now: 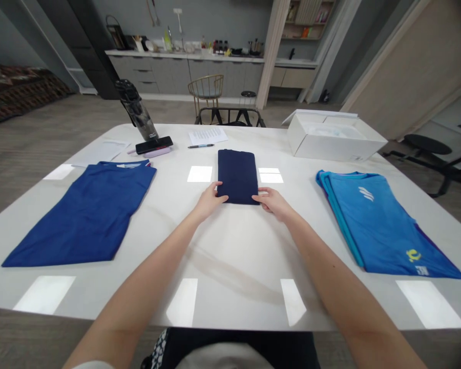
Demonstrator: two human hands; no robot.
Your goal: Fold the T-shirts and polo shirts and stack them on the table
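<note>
A dark navy garment, folded into a small rectangle, lies flat at the middle of the white table. My left hand grips its near left corner, thumb on top and fingers at the side edge. At the near right corner, my right hand pinches the cloth the same way, some fingers curled underneath or beside it. To the left lies a larger blue shirt, spread half-folded with its collar at the far end. Bright blue shirts with white and yellow prints lie stacked on the right.
An open white box stands at the far right of the table. A handheld vacuum, a black phone-like slab, papers and a pen are along the far side. Chairs and a kitchen counter stand beyond.
</note>
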